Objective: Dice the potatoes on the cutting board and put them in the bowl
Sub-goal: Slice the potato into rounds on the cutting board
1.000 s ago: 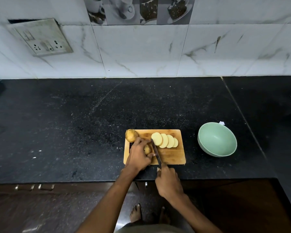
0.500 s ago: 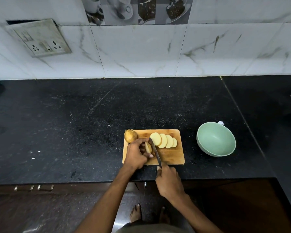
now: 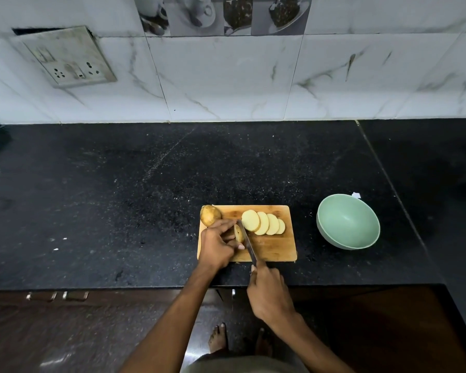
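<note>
On board (image 3: 277,249): four slices (image 3: 264,224), one whole potato (image 3: 210,214); left fingers (image 3: 226,228) grip stub (image 3: 238,233), right (image 3: 267,289) knife (image 3: 247,243).

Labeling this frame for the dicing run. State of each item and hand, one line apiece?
Whole potato: uncut, on the board's far left corner.
Potato piece: held by left hand, knife against it.
Slices: four, overlapping, not diced.
Cutting board: flat on counter.
Bowl: empty, upright.
Right hand: gripping the knife handle.
</note>
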